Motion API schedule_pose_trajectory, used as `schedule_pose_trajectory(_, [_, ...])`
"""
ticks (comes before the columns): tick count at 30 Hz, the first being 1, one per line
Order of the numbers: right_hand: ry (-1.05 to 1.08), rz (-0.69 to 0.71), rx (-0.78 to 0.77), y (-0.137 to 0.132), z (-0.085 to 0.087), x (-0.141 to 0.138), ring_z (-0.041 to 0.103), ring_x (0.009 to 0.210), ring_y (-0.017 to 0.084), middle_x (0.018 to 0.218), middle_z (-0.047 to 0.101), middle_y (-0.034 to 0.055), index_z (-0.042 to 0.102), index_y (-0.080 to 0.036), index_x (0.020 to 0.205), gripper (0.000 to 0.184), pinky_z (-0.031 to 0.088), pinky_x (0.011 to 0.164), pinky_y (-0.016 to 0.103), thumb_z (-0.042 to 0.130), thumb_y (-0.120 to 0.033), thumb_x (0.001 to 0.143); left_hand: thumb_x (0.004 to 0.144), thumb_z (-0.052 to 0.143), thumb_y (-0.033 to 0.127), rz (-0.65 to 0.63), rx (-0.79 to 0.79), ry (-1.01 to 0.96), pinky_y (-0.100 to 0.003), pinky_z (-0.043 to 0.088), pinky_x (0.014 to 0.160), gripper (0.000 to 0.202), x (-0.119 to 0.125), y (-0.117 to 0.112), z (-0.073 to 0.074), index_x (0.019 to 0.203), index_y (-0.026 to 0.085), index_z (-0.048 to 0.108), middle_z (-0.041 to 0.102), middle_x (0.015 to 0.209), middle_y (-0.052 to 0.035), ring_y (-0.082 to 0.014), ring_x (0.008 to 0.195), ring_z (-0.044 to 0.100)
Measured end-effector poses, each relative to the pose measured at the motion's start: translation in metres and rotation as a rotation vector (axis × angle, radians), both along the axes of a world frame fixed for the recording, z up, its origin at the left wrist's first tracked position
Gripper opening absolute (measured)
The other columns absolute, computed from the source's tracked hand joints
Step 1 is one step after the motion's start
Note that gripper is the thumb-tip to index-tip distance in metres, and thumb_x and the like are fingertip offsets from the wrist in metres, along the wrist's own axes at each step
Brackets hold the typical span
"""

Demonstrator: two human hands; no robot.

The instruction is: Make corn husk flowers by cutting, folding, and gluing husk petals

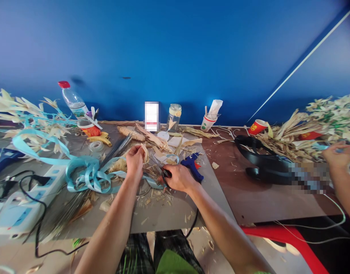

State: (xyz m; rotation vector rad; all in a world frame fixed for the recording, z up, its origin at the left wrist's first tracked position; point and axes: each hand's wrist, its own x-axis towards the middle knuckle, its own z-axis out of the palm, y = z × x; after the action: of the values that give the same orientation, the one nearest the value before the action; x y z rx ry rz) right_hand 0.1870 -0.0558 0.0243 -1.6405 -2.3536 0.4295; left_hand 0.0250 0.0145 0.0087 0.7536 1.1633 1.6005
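My left hand pinches a pale piece of corn husk over the middle of the table. Close by on its right, my right hand is closed round the dark handles of a pair of scissors, whose blades point up and left toward the husk. Small husk clippings lie scattered under both hands. A blue glue gun rests just beyond my right hand. To the left of my left hand, light-blue ribbon lies in loose loops.
Along the blue wall stand a phone, a clear jar and paper cups. Thin wires and a white power strip with cords lie at left. At right are a black headset and another person's hand.
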Motion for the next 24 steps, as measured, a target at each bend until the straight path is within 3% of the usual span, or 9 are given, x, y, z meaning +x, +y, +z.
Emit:
schedule_pose_trajectory(10, [-0.011, -0.058, 0.004, 0.0018, -0.0036, 0.0007, 0.066, 0.086, 0.020, 0.088, 0.072, 0.0053, 0.066, -0.023, 0.095, 0.031, 0.039, 0.065, 0.024, 0.051, -0.048, 0.083, 0.062, 0.061, 0.029, 0.039, 0.026, 0.042, -0.019, 0.028, 0.041, 0.014, -0.0008, 0.0043, -0.0057, 0.067, 0.017, 0.054, 0.046, 0.047, 0.0068, -0.0067, 0.040, 0.040])
schedule_pose_trajectory(16, [0.016, -0.053, 0.014, 0.0002, -0.0002, -0.0002, 0.066, 0.084, 0.019, 0.089, 0.072, 0.0047, 0.066, -0.023, 0.095, 0.030, 0.038, 0.064, 0.024, 0.053, -0.047, 0.083, 0.061, 0.056, 0.026, -0.020, -0.010, 0.054, -0.020, 0.029, 0.041, 0.010, 0.0011, -0.0003, 0.0012, 0.064, 0.017, 0.054, 0.048, 0.048, 0.0052, -0.0073, 0.039, 0.041])
schedule_pose_trajectory(24, [-0.011, -0.005, 0.000, -0.0001, 0.0018, -0.0009, 0.066, 0.079, 0.019, 0.083, 0.072, 0.0041, 0.066, -0.024, 0.094, 0.029, 0.037, 0.060, 0.024, 0.053, -0.046, 0.082, 0.060, 0.054, 0.025, 0.067, 0.015, 0.101, -0.021, 0.033, 0.047, 0.010, 0.0001, 0.0048, -0.0024, 0.067, 0.018, 0.052, 0.050, 0.053, 0.0047, -0.0082, 0.046, 0.044])
